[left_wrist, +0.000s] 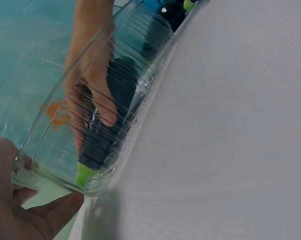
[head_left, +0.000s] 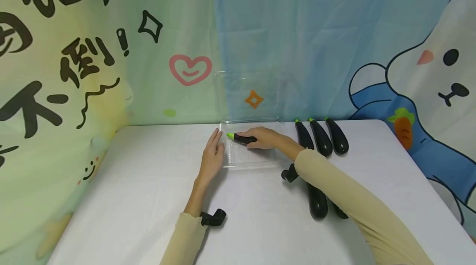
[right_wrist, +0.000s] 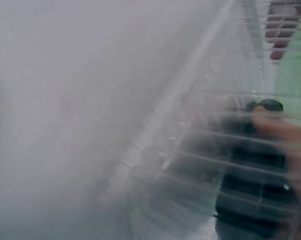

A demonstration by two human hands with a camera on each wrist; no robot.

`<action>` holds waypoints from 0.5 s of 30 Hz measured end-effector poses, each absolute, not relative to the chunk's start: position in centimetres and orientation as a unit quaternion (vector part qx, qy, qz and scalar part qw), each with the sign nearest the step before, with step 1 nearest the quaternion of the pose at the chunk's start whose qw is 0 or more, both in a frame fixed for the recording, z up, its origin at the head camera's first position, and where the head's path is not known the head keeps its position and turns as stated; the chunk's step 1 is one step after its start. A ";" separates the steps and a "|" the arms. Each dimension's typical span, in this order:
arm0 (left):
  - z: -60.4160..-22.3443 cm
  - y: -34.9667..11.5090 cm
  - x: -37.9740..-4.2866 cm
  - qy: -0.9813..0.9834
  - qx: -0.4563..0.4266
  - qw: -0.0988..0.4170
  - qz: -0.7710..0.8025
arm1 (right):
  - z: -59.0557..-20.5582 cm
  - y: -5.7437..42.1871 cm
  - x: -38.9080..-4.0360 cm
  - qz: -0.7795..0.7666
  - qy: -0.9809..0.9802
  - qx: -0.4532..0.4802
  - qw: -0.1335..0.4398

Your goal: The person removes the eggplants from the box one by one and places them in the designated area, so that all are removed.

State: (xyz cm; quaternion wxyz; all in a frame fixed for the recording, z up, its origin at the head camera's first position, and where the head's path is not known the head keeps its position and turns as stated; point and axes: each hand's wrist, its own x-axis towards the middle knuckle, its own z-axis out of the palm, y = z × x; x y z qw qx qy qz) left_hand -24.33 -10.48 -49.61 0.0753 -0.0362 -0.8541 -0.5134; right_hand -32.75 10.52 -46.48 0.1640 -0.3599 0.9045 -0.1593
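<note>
A clear plastic container (head_left: 256, 164) with a ribbed wall stands at the back of the table, its see-through lid (head_left: 247, 73) raised behind it. Low inside the container, my right hand (head_left: 262, 137) grips a dark eggplant (head_left: 243, 139) whose green stem end points left. Through the wall, the left wrist view shows the thumb and fingers around this eggplant (left_wrist: 98, 145). My left hand (head_left: 213, 157) touches the container's left end from outside, fingers extended along it. In the blurred right wrist view, the held eggplant (right_wrist: 253, 175) appears behind the ribbed plastic.
Three eggplants (head_left: 320, 137) lie in a row to the right of the container. Closer in, another eggplant (head_left: 317, 203) and part of one more (head_left: 340, 212) show beside the right sleeve (head_left: 346, 190). A printed curtain (head_left: 316, 50) hangs behind the white table (head_left: 148, 199).
</note>
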 end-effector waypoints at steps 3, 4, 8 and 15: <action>-49.6 -10.4 -24.3 -0.854 -0.035 0.072 -0.514 | -46.3 10.7 -32.7 -0.153 0.904 -0.361 0.168; -49.6 -10.3 -24.3 -0.854 -0.034 0.071 -0.514 | -46.3 10.7 -32.7 -0.150 0.905 -0.361 0.169; -49.6 -10.3 -24.4 -0.855 -0.033 0.075 -0.513 | -45.8 11.0 -32.6 -0.144 0.905 -0.363 0.167; -49.7 -10.5 -24.2 -0.855 -0.041 0.079 -0.511 | -43.2 12.3 -31.8 -0.181 0.900 -0.378 0.120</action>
